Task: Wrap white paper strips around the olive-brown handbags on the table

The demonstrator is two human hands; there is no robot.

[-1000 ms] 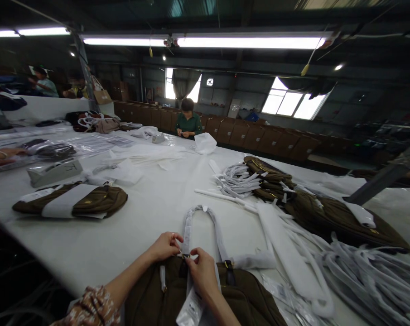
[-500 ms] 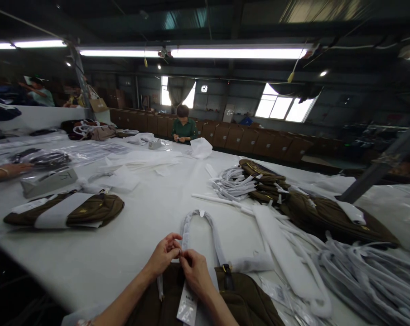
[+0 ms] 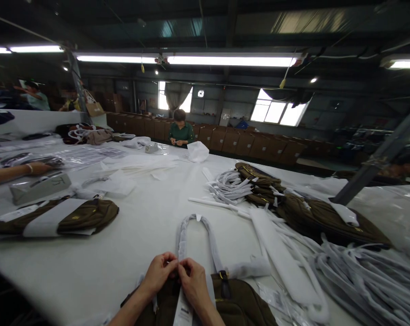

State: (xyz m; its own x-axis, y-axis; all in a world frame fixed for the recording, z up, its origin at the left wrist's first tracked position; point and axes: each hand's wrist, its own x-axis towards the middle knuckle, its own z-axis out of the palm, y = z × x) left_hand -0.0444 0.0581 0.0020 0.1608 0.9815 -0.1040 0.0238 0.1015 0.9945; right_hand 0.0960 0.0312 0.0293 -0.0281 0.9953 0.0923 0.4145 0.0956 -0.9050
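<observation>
An olive-brown bag [image 3: 245,299] lies in front of me, its arched handle [image 3: 209,235] wrapped in whitish foam and standing up from the top edge. At the lower left end of this handle, my left hand [image 3: 160,272] and my right hand [image 3: 194,281] meet with fingertips pinched together. Whatever is between the fingers is too small and hidden to make out. A white tag [image 3: 183,310] with a printed label hangs below my right hand over the bag's front. Beside the handle's right end is a dark strap tab with a gold-coloured ring [image 3: 224,275].
Another wrapped olive bag [image 3: 103,215] lies left, near a grey box [image 3: 40,188] and a co-worker's arm [image 3: 14,172]. At right are stacked bags [image 3: 316,217], a white foam strip [image 3: 282,258] and bundled foam-wrapped cords [image 3: 368,280]. A metal post [image 3: 371,167] rises there. Another person [image 3: 181,131] sits across.
The fingers of my left hand, partly raised before, have curled in closer to my right fingertips. The co-worker's arm at left reaches farther in. My view has shifted slightly.
</observation>
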